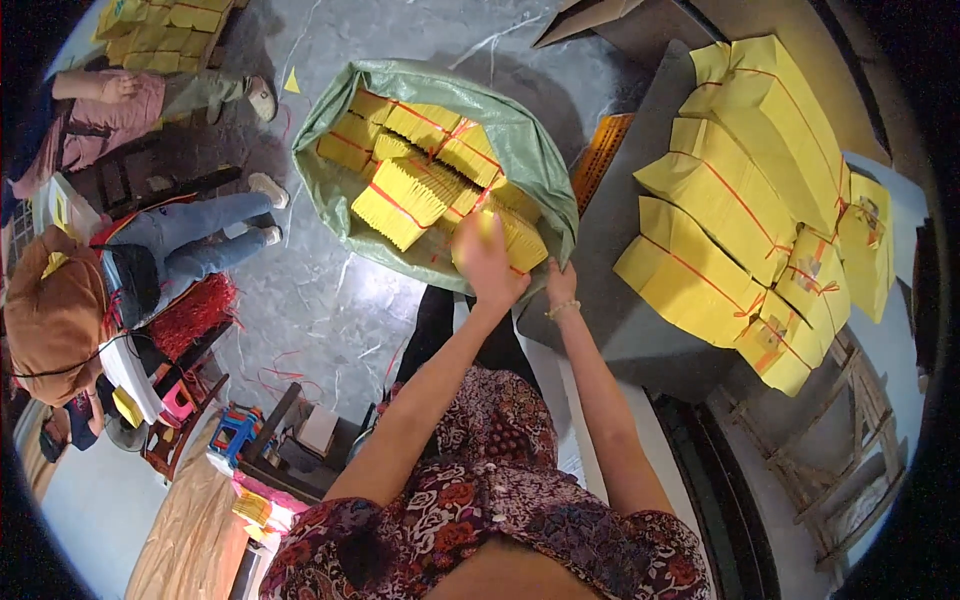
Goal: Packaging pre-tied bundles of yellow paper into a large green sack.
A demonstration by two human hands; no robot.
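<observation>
A wide green woven sack [340, 225] stands with its mouth spread in front of me. Inside it lie several bundles of yellow folded paper [405, 200], tied with red string. My left hand [487, 262] reaches over the near rim onto the bundles at the sack's near right. Its fingers are blurred, so whether they grip a bundle is unclear. My right hand [562, 285], with a bracelet at the wrist, pinches the sack's rim at the near right corner.
To the right, large stacks of yellow paper [730, 190] tied with red string lie on a grey surface [600, 310]. An orange slotted object [603, 150] stands beside the sack. Two people sit at left, near red string [195, 318]. A wooden frame [840, 440] leans at lower right.
</observation>
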